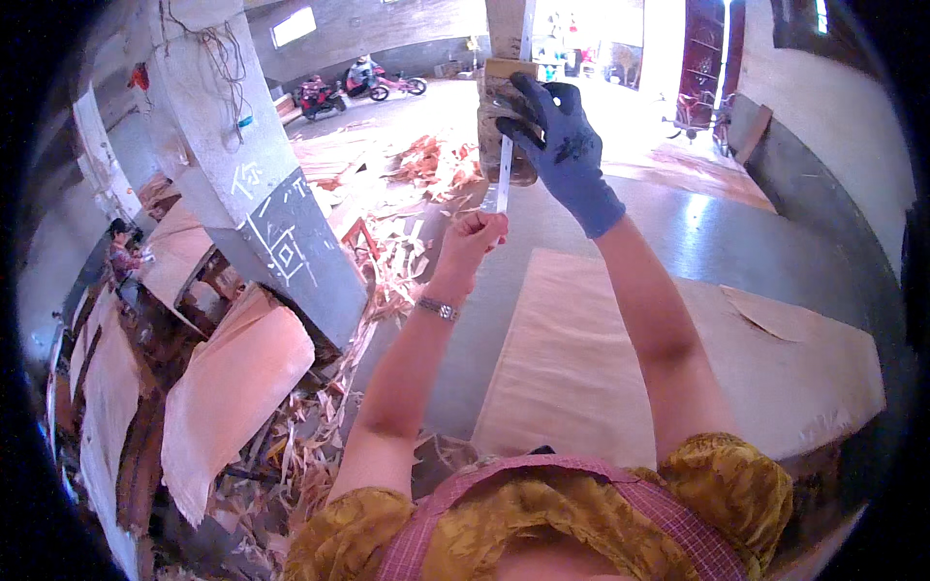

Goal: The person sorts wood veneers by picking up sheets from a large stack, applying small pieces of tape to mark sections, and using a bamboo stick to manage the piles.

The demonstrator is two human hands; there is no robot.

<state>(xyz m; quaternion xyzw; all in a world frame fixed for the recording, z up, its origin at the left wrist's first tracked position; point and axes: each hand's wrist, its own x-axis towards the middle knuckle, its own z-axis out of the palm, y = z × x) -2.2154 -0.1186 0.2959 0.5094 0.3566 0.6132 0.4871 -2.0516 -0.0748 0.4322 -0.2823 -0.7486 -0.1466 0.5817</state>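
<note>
I have my bare left hand (473, 239) raised ahead of me, clenched on the lower end of a narrow pale strip (504, 174). The strip runs upward from that fist, in front of a tan block (492, 136) beneath a post (507, 29), to the fingers of my right hand (570, 150). That hand wears a blue-grey glove with dark fingertips; its fingers bend against the block near the strip's upper end, but I cannot tell whether they grip it. A metal wristband (438, 308) circles my left wrist.

Under my right forearm I see a broad tan veneer sheet (591, 358) lying flat. Veneer scraps (441, 165) litter the floor (426, 363) beyond my left hand. To my left stands a chalk-marked pillar (281, 232), with curved veneer sheets (232, 387) and a co-worker (126, 259) farther off.
</note>
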